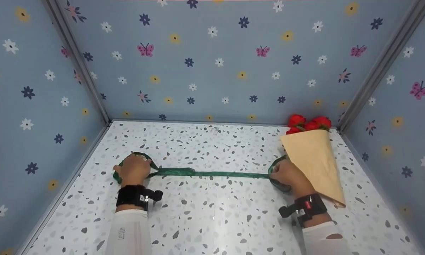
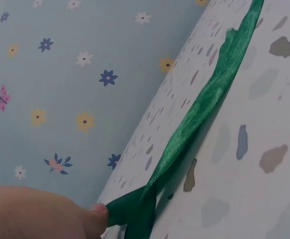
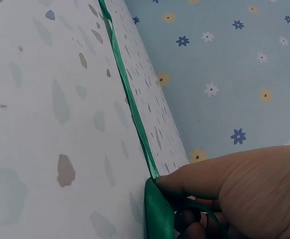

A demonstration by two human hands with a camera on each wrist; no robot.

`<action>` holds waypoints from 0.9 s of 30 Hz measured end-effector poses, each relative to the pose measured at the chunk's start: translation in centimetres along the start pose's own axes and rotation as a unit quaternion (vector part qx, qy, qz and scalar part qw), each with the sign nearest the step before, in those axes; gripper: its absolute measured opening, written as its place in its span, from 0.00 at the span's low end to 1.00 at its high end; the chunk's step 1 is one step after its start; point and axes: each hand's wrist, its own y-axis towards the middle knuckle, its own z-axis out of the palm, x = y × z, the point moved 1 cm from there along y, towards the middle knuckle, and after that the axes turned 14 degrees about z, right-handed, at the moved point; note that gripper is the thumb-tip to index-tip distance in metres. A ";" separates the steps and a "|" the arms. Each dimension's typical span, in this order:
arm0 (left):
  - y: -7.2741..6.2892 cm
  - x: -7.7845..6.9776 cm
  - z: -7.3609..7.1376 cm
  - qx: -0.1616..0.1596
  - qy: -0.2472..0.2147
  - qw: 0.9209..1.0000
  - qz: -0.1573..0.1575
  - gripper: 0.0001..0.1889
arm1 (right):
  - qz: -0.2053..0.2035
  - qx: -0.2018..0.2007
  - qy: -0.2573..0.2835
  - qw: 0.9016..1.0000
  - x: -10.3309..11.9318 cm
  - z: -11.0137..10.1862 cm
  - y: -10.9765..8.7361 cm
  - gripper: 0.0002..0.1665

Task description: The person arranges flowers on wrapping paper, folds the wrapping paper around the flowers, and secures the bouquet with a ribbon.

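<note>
A green satin ribbon (image 1: 226, 174) stretches across the speckled tabletop between the two hands, looped at both ends. At the left loop, my left hand (image 1: 136, 168) grips the ribbon; in the left wrist view its thumb (image 2: 100, 211) pinches one green strand where the ribbon (image 2: 205, 104) forks. My right hand (image 1: 290, 176) pinches the right end, where a loop curls around the fingers. The right wrist view shows that thumb (image 3: 185, 180) pressed on the ribbon (image 3: 130, 99), with other fingers curled beneath. Parts of both loops are hidden behind the hands.
Beside the right hand lies a bouquet of red roses (image 1: 311, 124) in a tan paper wrapper (image 1: 313, 156). Blue patterned panels (image 1: 212, 63) stand at the back and both sides of the white speckled table (image 1: 205, 219). Each wrist wears a black strap (image 1: 129, 196) with a small camera.
</note>
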 end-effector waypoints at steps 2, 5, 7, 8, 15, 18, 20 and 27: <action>0.0 0.2 -0.1 -0.020 0.004 1.000 -0.016 0.36 | 0.003 0.004 0.005 1.000 0.0 0.0 0.1 0.09; -0.2 0.5 -0.7 -0.066 0.013 0.997 -0.047 0.39 | 0.001 0.010 0.013 1.000 0.0 0.2 0.2 0.09; -0.4 1.0 -1.4 -0.098 -0.001 0.992 -0.080 0.43 | -0.001 0.010 0.012 1.000 0.0 0.3 0.1 0.09; -0.6 1.2 -1.8 -0.108 -0.008 0.990 -0.094 0.44 | -0.005 0.008 0.010 1.000 0.0 0.3 0.1 0.09; -0.9 -0.1 -2.5 -0.085 -0.024 0.994 -0.069 0.29 | -0.010 0.011 0.009 1.000 -0.1 0.0 0.1 0.09; -1.1 -1.4 -2.4 -0.035 -0.046 0.998 -0.001 0.23 | -0.012 0.009 0.010 1.000 0.0 0.1 0.1 0.09; -1.1 -2.0 -2.2 0.001 -0.058 0.998 0.037 0.21 | -0.015 0.004 0.012 1.000 0.3 -0.1 -0.3 0.11; -0.7 -2.9 -1.2 0.039 -0.037 0.997 0.046 0.26 | -0.035 -0.030 0.060 0.997 1.9 -3.2 -3.0 0.21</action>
